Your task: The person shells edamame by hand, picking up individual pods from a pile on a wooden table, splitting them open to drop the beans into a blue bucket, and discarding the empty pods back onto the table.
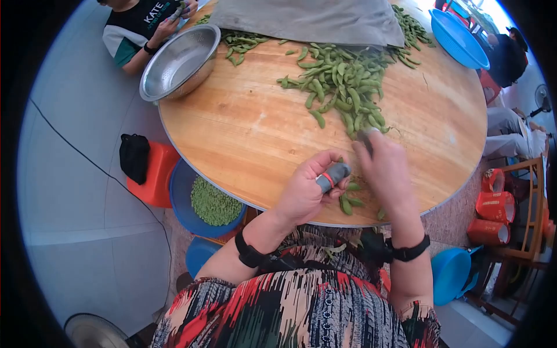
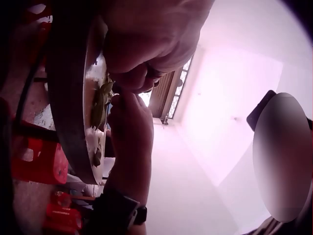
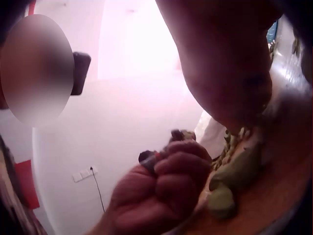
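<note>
My left hand (image 1: 304,188) is curled over the near part of the round table, a grey cover (image 1: 333,177) with a red band on its thumb. A bit of a green soybean pod (image 1: 340,159) shows at its fingertips. Just to the right, my right hand (image 1: 386,168) reaches with bent fingers to the near end of the pod pile (image 1: 348,81); its fingertips are partly hidden, and I cannot tell whether they pinch a pod. A few loose pods (image 1: 348,203) lie below the hands. In the right wrist view the left hand (image 3: 161,183) appears as a fist.
A steel colander (image 1: 181,64) stands at the table's left edge, near another person's hands (image 1: 168,29). Grey cloth (image 1: 307,20) covers part of the pile. Below left, a blue basin (image 1: 174,188) holds shelled beans (image 1: 214,200) beside a red stool (image 1: 154,174). A blue basket (image 1: 458,37) is far right.
</note>
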`<action>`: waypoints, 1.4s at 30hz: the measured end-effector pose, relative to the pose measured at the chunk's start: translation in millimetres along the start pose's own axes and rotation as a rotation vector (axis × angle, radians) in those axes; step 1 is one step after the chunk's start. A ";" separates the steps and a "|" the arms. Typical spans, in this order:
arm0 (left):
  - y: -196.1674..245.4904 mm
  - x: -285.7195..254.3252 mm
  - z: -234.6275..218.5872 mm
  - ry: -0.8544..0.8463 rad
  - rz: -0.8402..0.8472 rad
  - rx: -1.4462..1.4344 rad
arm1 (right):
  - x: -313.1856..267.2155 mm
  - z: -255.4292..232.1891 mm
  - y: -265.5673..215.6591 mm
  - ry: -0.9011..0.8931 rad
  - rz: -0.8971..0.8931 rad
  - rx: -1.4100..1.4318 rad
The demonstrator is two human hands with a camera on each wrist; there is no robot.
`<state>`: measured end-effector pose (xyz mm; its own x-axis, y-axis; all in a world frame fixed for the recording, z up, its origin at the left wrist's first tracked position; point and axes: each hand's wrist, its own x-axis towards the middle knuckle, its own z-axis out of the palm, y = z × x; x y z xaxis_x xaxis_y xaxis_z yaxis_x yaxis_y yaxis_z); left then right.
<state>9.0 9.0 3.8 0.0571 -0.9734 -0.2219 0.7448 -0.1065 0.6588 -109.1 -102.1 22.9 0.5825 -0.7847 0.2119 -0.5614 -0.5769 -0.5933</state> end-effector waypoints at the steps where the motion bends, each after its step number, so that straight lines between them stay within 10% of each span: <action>1: -0.2 -2.6 1.0 -0.003 -0.003 0.006 | 3.8 6.8 -0.7 -0.017 -0.061 -0.186; 11: -12.7 -10.7 2.4 0.043 0.277 0.656 | 1.9 12.0 2.5 0.002 -0.121 -0.131; 15: 3.7 -14.8 6.2 -0.051 0.061 0.681 | -12.5 0.0 21.9 -0.010 -0.115 0.094; 17: 14.2 -21.2 17.8 -0.171 -0.176 0.437 | -20.8 -15.1 20.6 -0.312 0.413 0.834; 23: 7.9 -3.2 17.3 0.024 -0.075 0.109 | -40.7 -20.4 22.3 -0.601 0.578 1.654; 42: -2.3 2.5 9.7 -0.032 0.116 0.090 | -45.7 -21.1 6.1 -0.613 0.509 1.521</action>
<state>1.0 4.8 8.7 0.1172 -0.9860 -0.1188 0.6719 -0.0094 0.7406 -151.6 -74.5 26.0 0.8622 -0.4028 -0.3073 0.0618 0.6855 -0.7254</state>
